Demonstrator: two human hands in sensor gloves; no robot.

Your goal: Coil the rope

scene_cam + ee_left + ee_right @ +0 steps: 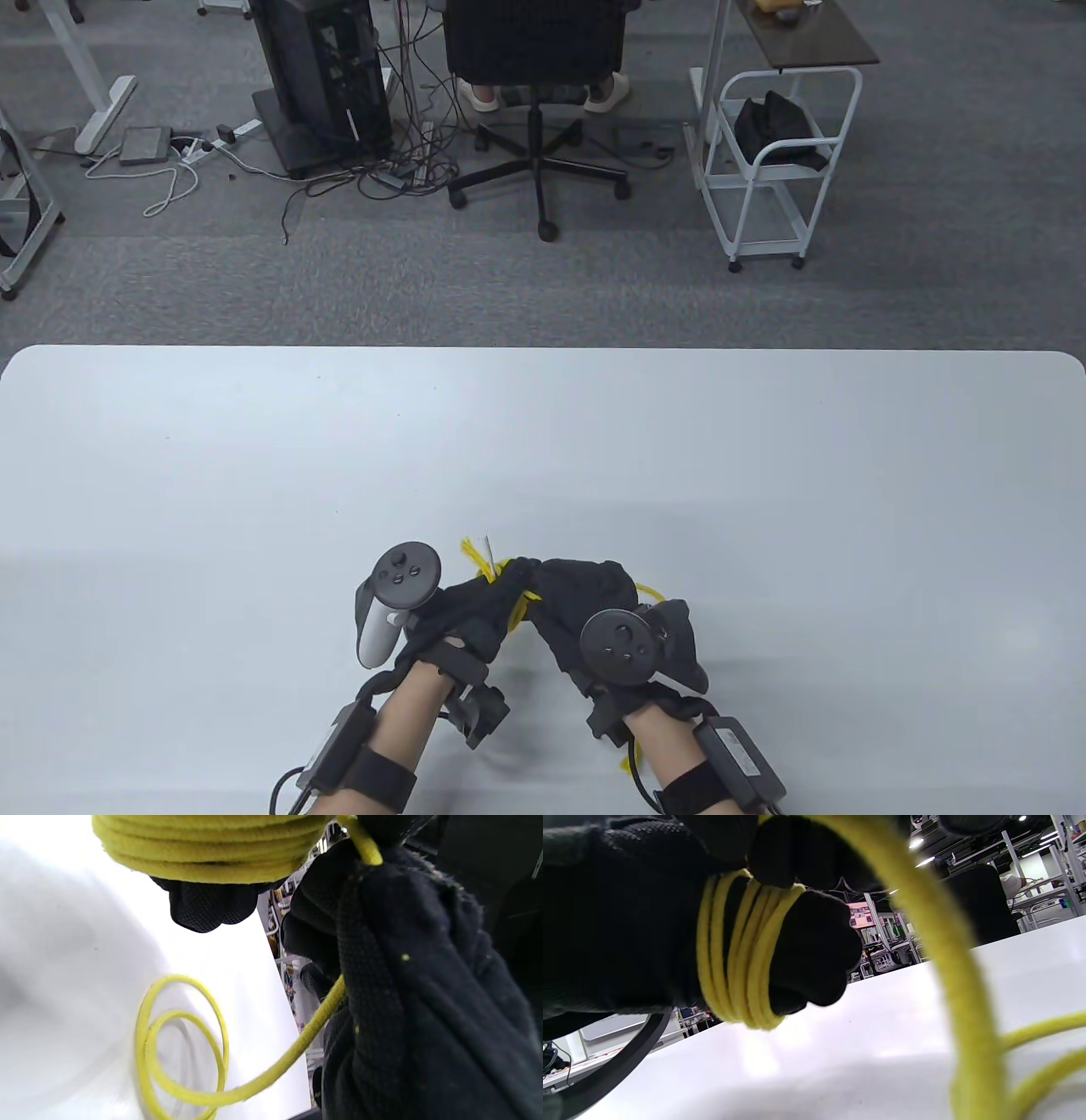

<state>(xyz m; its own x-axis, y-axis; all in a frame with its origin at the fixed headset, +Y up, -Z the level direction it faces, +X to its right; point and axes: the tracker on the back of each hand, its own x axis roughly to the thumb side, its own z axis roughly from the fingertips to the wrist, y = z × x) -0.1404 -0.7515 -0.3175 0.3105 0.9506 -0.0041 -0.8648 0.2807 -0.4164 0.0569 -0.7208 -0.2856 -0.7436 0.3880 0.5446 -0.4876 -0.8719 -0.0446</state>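
White table (254, 475) under both gloves: yellow rope (742, 955) wound in turns round left hand (475, 607), right hand (585, 598) touching it, gripping the feed strand (slack loops below, on right hand's side).

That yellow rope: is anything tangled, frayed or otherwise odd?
Only one detail: the yellow rope is wound around the left hand, and its end looks frayed. The right hand feeds loose rope; no knots show.
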